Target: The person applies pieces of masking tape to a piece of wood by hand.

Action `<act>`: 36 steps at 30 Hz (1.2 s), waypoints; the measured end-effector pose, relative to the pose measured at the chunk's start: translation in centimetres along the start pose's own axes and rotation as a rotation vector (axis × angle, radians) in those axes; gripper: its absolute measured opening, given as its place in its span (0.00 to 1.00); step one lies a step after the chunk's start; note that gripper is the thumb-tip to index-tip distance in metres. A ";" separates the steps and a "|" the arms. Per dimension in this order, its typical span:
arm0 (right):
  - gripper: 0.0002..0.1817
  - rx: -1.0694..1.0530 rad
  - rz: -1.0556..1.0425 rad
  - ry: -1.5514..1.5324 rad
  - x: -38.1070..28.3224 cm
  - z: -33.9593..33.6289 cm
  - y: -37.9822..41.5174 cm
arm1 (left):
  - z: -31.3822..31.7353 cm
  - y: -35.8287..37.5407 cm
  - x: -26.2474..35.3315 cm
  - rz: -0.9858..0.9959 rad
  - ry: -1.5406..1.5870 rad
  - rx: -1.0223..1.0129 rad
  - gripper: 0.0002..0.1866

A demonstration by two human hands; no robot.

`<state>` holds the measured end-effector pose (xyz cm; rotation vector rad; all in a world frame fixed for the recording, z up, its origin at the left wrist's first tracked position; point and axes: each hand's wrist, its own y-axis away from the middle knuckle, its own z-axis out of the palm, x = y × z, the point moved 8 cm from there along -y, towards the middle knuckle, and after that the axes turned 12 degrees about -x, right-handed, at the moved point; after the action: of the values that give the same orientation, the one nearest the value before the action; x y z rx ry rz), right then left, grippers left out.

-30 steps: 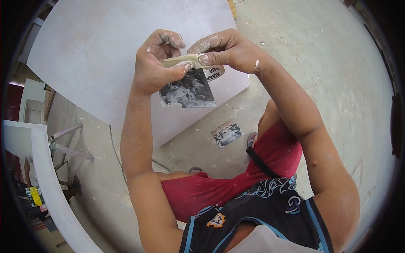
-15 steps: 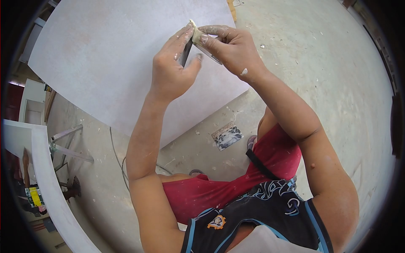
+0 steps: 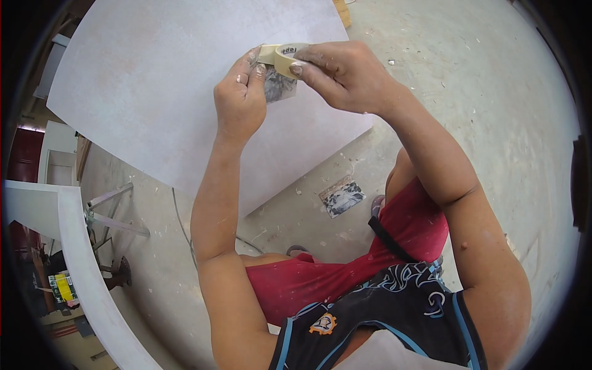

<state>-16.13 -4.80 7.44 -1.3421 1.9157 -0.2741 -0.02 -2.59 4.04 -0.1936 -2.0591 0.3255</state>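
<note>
My right hand [image 3: 345,77] grips a roll of cream masking tape [image 3: 284,63], with dark lettering visible inside its core. A short strip of tape [image 3: 268,54] runs from the roll to my left hand [image 3: 242,89]. The left fingers and thumb are closed on the strip's end and on the edge of a small grey patterned sheet [image 3: 281,87]. This sheet hangs below the tape, over the large pale board [image 3: 154,80]. White specks and dust cover both hands. My left fingers partly hide where tape and sheet meet.
A black-and-white patterned piece [image 3: 342,197] lies on the speckled concrete floor [image 3: 456,123] near my foot. At left are another white-edged panel [image 3: 83,246], metal stand legs [image 3: 114,209] and part of another person [image 3: 120,271]. A dark cable [image 3: 179,216] runs along the floor.
My hands have moved slightly apart, and a strip of tape now spans between them. The roll has turned, showing its core, and the grey sheet shows its patterned face.
</note>
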 end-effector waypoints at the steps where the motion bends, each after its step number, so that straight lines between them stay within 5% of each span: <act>1: 0.14 0.004 0.001 0.002 0.2 0.0 0.0 | 0.0 0.1 0.0 0.024 -0.048 0.020 0.16; 16: 0.14 0.089 0.360 0.290 4.6 -0.9 0.0 | 0.0 0.7 1.2 0.064 0.174 0.127 0.18; 21: 0.10 0.185 0.210 0.324 3.9 -1.3 -0.1 | -0.2 0.7 0.6 0.024 0.308 0.126 0.19; 36: 0.04 0.190 0.004 0.527 -3.2 -1.0 0.6 | -0.4 0.1 0.5 0.154 -0.213 0.141 0.19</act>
<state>-16.75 -2.05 9.31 -1.2164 2.2451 -0.8558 0.06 -2.30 4.60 -0.2406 -2.2249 0.6072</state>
